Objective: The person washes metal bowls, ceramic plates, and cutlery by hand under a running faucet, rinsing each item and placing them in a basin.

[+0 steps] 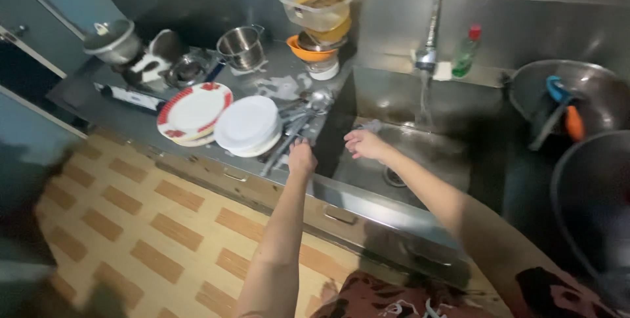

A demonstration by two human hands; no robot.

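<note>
Left hand (pixel 302 158) is down on the pile of utensils (pixel 298 124) at the sink's edge, its grip closed around the low ends of the long handles. The ladle (pixel 319 100) bowl lies at the far end of that bundle, well ahead of the grip. Just to the left of the grip sits the stack of white plates (pixel 248 125), and beyond that the red-patterned plate (pixel 194 110), all on the steel desk (pixel 275 85).

Right hand (pixel 365 143) hovers over the sink (pixel 420 154), fingers loosely spread, holding nothing, with a pale scrap of something just past the fingertips that is too blurred to name. The tap (pixel 428 55) runs a stream of water further off to the right of that hand.

To do this well, I'd say the grip wants to sit nearer the middle of the handles, since holding the very ends leaves the heavy ladle head to droop and snag. Lift straight up and clear of the plate stack before swinging right, or the rims may get clipped. The free hand is well placed to support the far end over the basin.
</note>
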